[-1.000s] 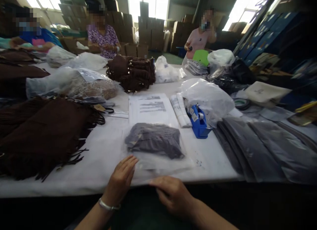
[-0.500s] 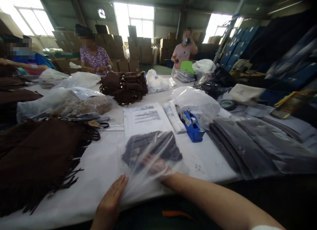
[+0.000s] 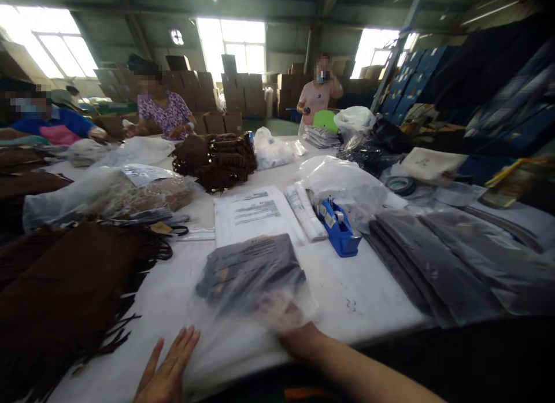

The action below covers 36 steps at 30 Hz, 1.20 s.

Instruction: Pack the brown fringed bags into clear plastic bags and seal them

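A clear plastic bag lies near the front edge of the white table with a folded dark grey garment inside it. My right hand is inside the bag's open end, blurred behind the plastic, just below the garment. My left hand lies flat on the table with fingers spread, pressing the bag's lower left edge.
Dark brown fringed fabric covers the left. Printed bags, white rolls, a blue tape dispenser and bagged grey garments lie beyond and right. Three people work at the far side among cardboard boxes.
My right hand went from the bag's near edge into its opening. My left hand slid back toward the table's front edge, flattening out. The garment sits deeper in the bag.
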Motion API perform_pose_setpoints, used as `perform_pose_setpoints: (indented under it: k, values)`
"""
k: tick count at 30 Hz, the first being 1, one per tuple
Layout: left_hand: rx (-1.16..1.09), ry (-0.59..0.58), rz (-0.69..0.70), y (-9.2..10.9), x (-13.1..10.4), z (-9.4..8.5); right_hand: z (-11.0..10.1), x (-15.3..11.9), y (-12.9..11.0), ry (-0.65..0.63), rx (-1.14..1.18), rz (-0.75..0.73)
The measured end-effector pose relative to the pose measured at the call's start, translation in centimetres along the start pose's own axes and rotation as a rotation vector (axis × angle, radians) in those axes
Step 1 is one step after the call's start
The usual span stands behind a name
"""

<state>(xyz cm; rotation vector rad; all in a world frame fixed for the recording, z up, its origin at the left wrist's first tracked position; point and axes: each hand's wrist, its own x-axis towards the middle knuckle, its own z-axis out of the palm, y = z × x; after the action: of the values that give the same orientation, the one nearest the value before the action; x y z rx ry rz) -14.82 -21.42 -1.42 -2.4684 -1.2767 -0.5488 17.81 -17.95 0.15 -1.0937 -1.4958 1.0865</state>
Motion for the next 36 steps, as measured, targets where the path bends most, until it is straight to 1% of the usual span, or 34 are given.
perform_pose_setpoints:
  k: [2,3,4,5,6,7,8,9,11,13,16,18,21,24,25,27,29,32,33,34,36]
  values:
    - [-0.033,-0.033,-0.015,0.2,-0.3,-0.7,-1.9,-4.6,0.2,-0.147,-0.260,-0.244]
    - [-0.070,-0.041,-0.002,0.9,0.1,-1.1,-3.1,-6.3,0.4,-0.167,-0.403,-0.362]
    - [-0.115,-0.045,0.029,2.0,0.7,-1.5,-4.2,-7.5,0.5,-0.130,-0.544,-0.450]
    - [-0.168,-0.028,0.082,3.3,1.6,-1.8,-5.3,-8.0,0.7,-0.035,-0.663,-0.483]
    - [-0.221,-0.003,0.149,4.8,2.7,-2.0,-6.2,-7.9,0.9,0.085,-0.743,-0.450]
    - [-0.270,0.017,0.221,6.4,3.9,-1.9,-6.9,-7.2,1.1,0.174,-0.796,-0.387]
    - [-0.319,0.045,0.293,8.0,5.1,-1.7,-7.4,-6.2,1.3,0.217,-0.835,-0.309]
    - [-0.354,0.029,0.351,9.5,6.3,-1.2,-7.6,-5.1,1.6,0.220,-0.858,-0.230]
    - [-0.398,-0.048,0.424,11.8,8.4,0.2,-7.7,-3.0,2.0,0.166,-0.850,-0.096]
    - [-0.401,-0.146,0.400,13.1,10.1,1.8,-7.4,-1.9,2.5,0.130,-0.784,-0.035]
    - [-0.367,-0.251,0.260,13.7,12.2,3.8,-6.8,-2.4,3.3,0.115,-0.665,-0.040]
    - [-0.347,-0.288,0.208,14.0,13.3,5.0,-6.3,-3.2,3.7,0.122,-0.646,-0.046]
    - [-0.332,-0.299,0.180,14.9,14.8,6.7,-5.5,-4.0,3.8,0.117,-0.699,-0.040]
    - [-0.329,-0.292,0.152,16.0,15.9,8.1,-4.8,-3.8,3.5,0.094,-0.765,-0.010]
    - [-0.336,-0.287,0.148,16.3,16.0,8.2,-4.7,-3.6,3.4,0.097,-0.776,0.015]
    - [-0.367,-0.281,0.176,16.4,15.8,7.9,-4.7,-3.2,3.2,0.132,-0.743,0.075]
    - [-0.418,-0.285,0.249,16.2,14.8,6.9,-5.0,-3.0,3.1,0.208,-0.625,0.116]
    - [-0.502,-0.286,0.356,15.9,12.9,5.6,-5.5,-3.1,3.1,0.278,-0.420,0.104]
    - [-0.505,-0.277,0.351,15.9,12.4,5.5,-5.6,-3.2,3.2,0.284,-0.383,0.090]
    - [-0.488,-0.261,0.317,15.8,12.2,5.6,-5.7,-3.4,3.2,0.287,-0.366,0.073]
    - [-0.414,-0.224,0.201,15.7,12.5,6.3,-5.7,-4.0,3.1,0.285,-0.372,0.030]
